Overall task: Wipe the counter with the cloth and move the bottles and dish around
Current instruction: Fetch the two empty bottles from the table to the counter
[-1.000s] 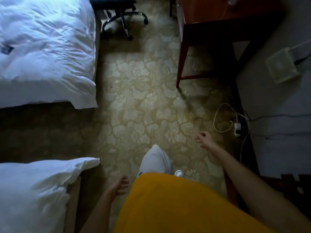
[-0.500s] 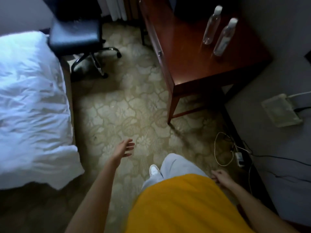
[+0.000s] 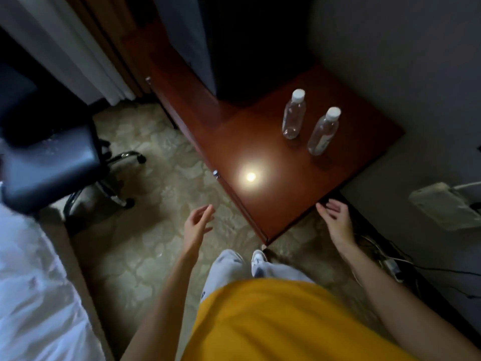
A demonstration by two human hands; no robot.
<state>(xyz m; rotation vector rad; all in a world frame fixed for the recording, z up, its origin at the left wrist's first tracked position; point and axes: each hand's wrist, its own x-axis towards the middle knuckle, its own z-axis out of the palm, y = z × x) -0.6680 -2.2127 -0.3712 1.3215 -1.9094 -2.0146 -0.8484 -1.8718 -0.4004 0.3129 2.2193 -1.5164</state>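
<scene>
Two clear plastic bottles with white caps stand upright on the reddish wooden counter [image 3: 273,194]: one farther back [image 3: 294,117], one to its right and closer [image 3: 323,131]. A bright light spot reflects off the counter's near part. My left hand [image 3: 198,225] hangs over the carpet left of the counter's corner, fingers apart, holding nothing. My right hand [image 3: 335,221] is just below the counter's near right edge, fingers apart and empty. I see no cloth and no dish.
A black office chair [image 3: 52,162] stands on the patterned carpet at the left. A white bed [image 3: 33,295] fills the lower left. Curtains [image 3: 78,48] hang at the back. Cables and a power strip [image 3: 390,264] lie on the floor at the right, by a pale box [image 3: 442,207].
I have walked toward the counter, which is now close below me with both bottles in view. Both hands have risen forward, the right one reaching the counter's near edge.
</scene>
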